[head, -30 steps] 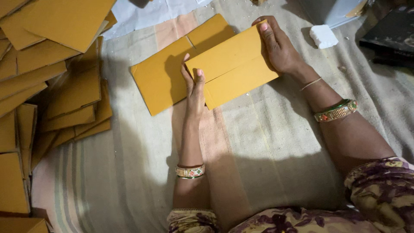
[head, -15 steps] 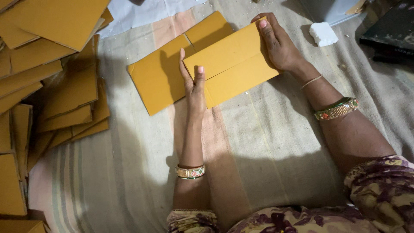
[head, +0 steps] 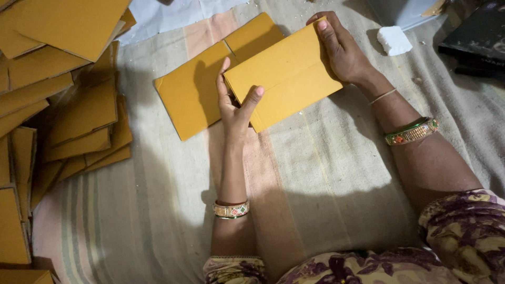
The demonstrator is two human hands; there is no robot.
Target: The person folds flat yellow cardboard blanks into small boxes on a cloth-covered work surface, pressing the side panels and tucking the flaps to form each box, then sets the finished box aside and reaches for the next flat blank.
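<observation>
Both hands held one flat, rectangular envelope (head: 286,73) of matte mustard-yellow paper, lifted slightly and tilted, above the striped cloth (head: 326,179) near its far edge. Left hand (head: 235,102) gripped the envelope's left short edge, thumb on the face, fingers behind. Right hand (head: 342,50) clasped the upper right corner, fingers curled over the top edge. A faint horizontal crease ran across the envelope's face. Under it, partly covered, a second envelope (head: 194,89) of the same paper lay flat on the cloth, flap seam visible. Cloth was woven, coarse, with grey, beige and pink bands. A loose, overlapping pile (head: 68,105) of similar envelopes lay along the cloth's left edge. A small white block (head: 394,40) sat near the far right corner.
</observation>
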